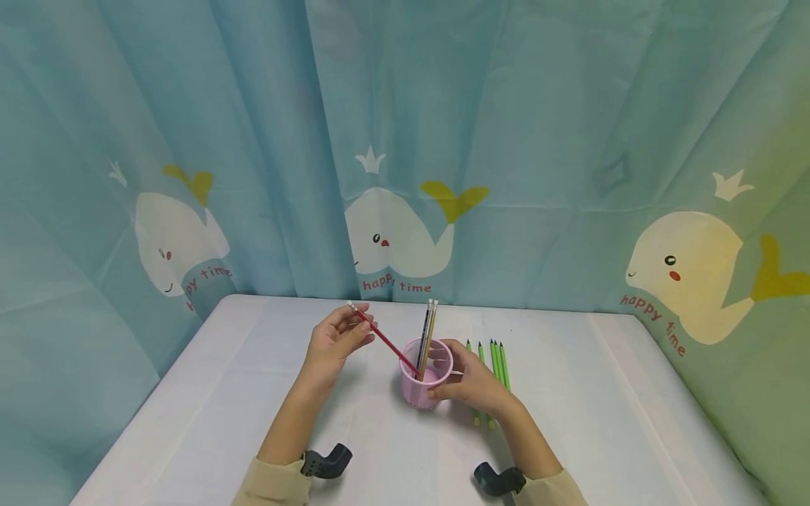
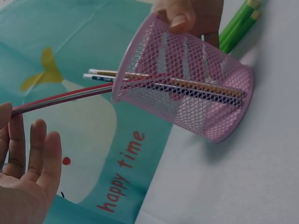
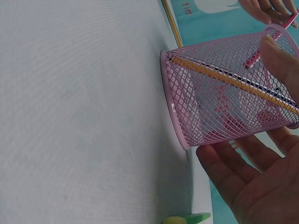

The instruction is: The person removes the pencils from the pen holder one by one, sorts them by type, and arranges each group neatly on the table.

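My left hand (image 1: 334,339) pinches a red pencil (image 1: 387,341) near its white-tipped upper end. The pencil slants down to the right, its lower part inside a pink mesh pen holder (image 1: 414,397). My right hand (image 1: 476,383) grips the holder from the right, thumb on the near side and fingers round the far side. Inside the holder lean a dark pencil (image 1: 423,337) and a gold-yellow pencil (image 1: 430,336), seen through the mesh in both wrist views. In the left wrist view, the red pencil (image 2: 65,97) crosses the holder's rim (image 2: 135,46).
Several green pencils (image 1: 496,362) lie on the white table (image 1: 569,407), to the right of the holder and partly behind my right hand. A blue-green curtain (image 1: 544,140) with whale prints hangs along the table's far edge.
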